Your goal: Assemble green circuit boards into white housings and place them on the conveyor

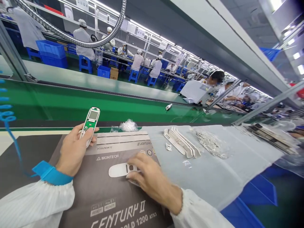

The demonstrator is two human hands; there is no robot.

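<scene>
My left hand (74,146) is closed around the lower part of an opened handheld device (91,122). Its white shell holds a green circuit board and a small grey screen, both facing up, and my thumb presses on the board. Below and to the right, a long white plastic cover (118,170) with dark cutouts at one end lies over a printed grey cardboard sheet (104,190). The thumb and fingers of my right hand (148,175) close on that end of the cover and hide part of it. A blue wrist strap (52,172) circles my left wrist.
White curved shells (181,142) and a bag of small parts (211,144) lie on the pale sheet at right. A crumpled clear bag (128,125) sits by the green conveyor belt (133,109), which carries another device (168,107). A coiled blue cord (8,114) hangs at left.
</scene>
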